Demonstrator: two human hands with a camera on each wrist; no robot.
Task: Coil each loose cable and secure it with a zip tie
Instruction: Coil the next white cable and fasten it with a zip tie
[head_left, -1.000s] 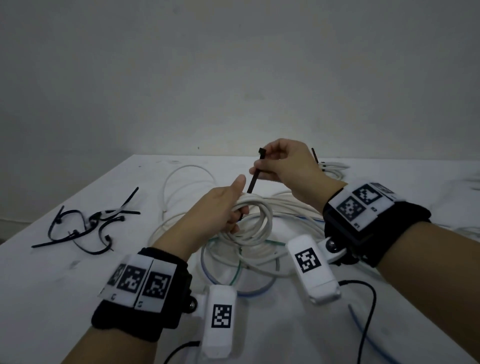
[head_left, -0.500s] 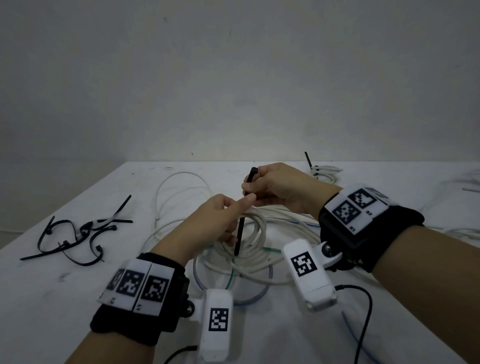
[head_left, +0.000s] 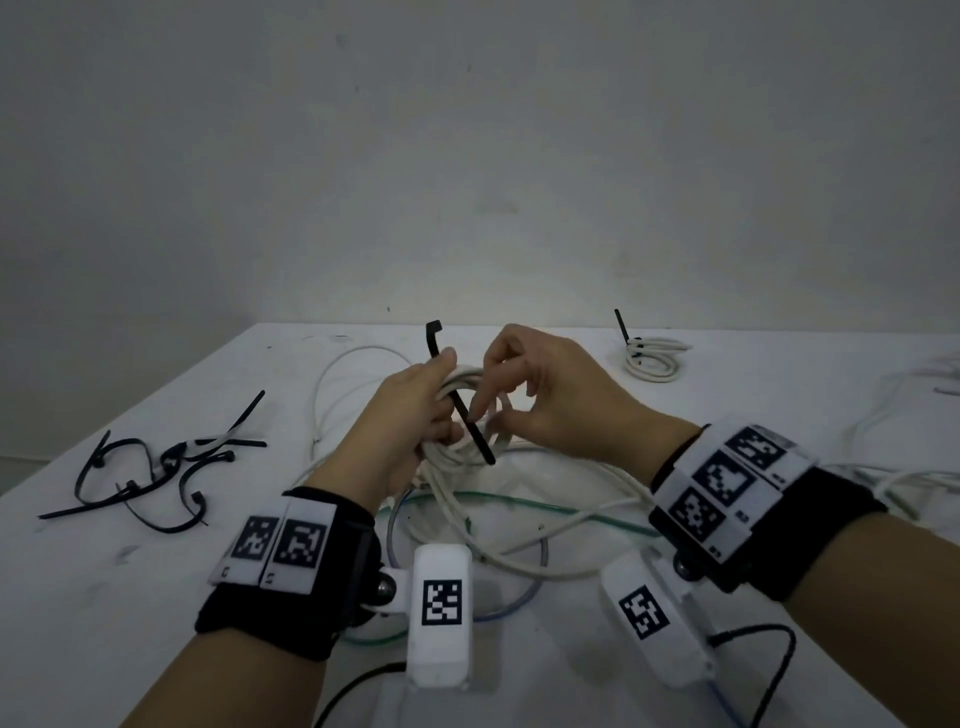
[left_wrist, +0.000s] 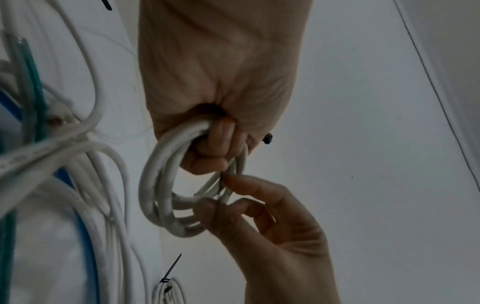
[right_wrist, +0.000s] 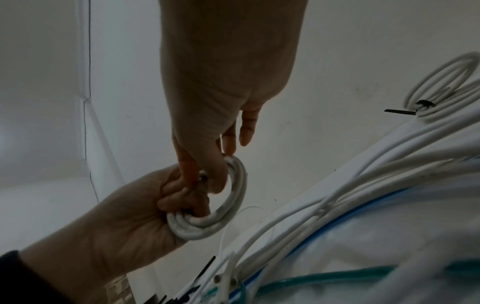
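Note:
My left hand (head_left: 441, 397) grips a small coil of white cable (head_left: 467, 441) lifted above the table, fingers curled through the loop (left_wrist: 166, 185). A black zip tie (head_left: 460, 400) lies slantwise across the coil, its head (head_left: 434, 328) sticking up past my left thumb and its tail pointing down towards me. My right hand (head_left: 480, 413) pinches the tie's strap between thumb and forefinger inside the loop (left_wrist: 222, 191). In the right wrist view the same pinch sits at the coil's top (right_wrist: 202, 178), and most of the tie is hidden by fingers.
A heap of black zip ties (head_left: 161, 462) lies at the left of the white table (head_left: 104, 597). One tied white coil (head_left: 652, 358) rests at the back right. Loose white, green and blue cables (head_left: 519, 512) sprawl under my hands, with more at the right edge (head_left: 904, 410).
The zip tie, held upright by my right hand above the coil, now lies across the coil under my left thumb. My right hand has slid down to its tail.

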